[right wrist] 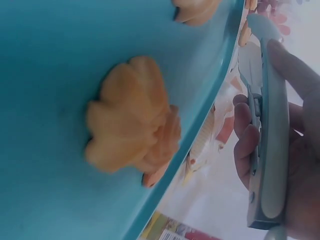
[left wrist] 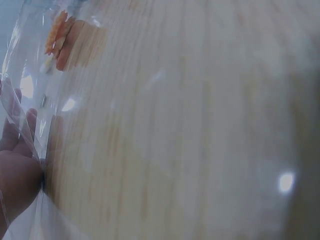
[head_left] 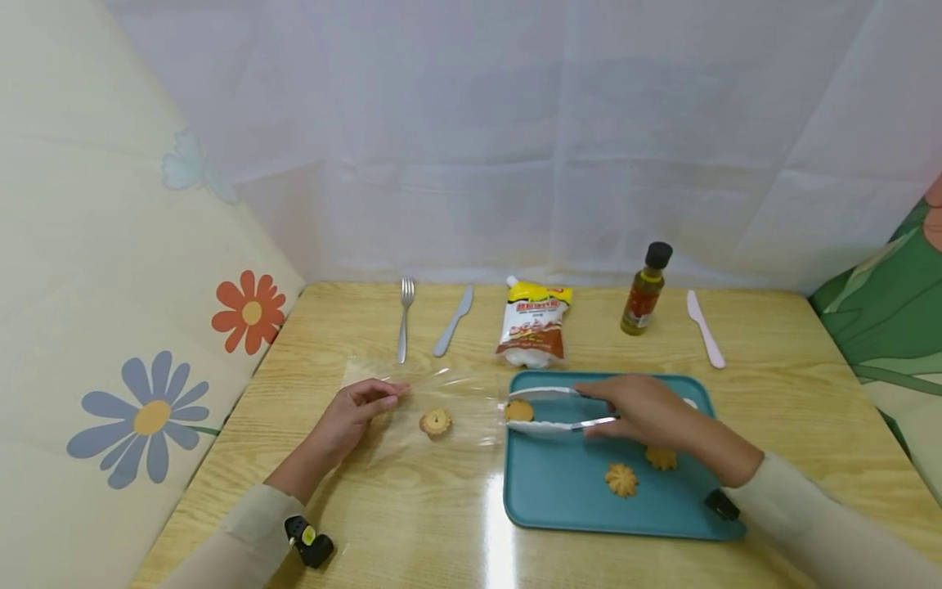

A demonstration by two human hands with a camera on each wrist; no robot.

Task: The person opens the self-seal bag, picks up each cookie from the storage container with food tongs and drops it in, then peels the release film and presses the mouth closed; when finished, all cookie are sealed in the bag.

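Observation:
My left hand (head_left: 356,417) pinches the closed end of a clear plastic bag (head_left: 474,384) lying on the table. Inside the bag is one round cookie (head_left: 436,422). Held in my right hand (head_left: 648,405), a pair of tongs (head_left: 545,427) with white tips reaches left to the bag's mouth. Between the tips sits another cookie (head_left: 518,411), at the left rim of a teal tray (head_left: 559,503). On the tray lie a flower-shaped cookie (head_left: 621,480) and a further cookie (head_left: 661,458) partly below my right forearm. The right wrist view shows the tongs' handle (right wrist: 274,145) in my grip.
Along the back stand or lie a fork (head_left: 405,319), a grey knife (head_left: 453,321), a yellow-and-white food packet (head_left: 536,323), a dark-capped sauce bottle (head_left: 643,298) and a pink knife (head_left: 705,329). A white cloth (head_left: 441,164) hangs behind the table.

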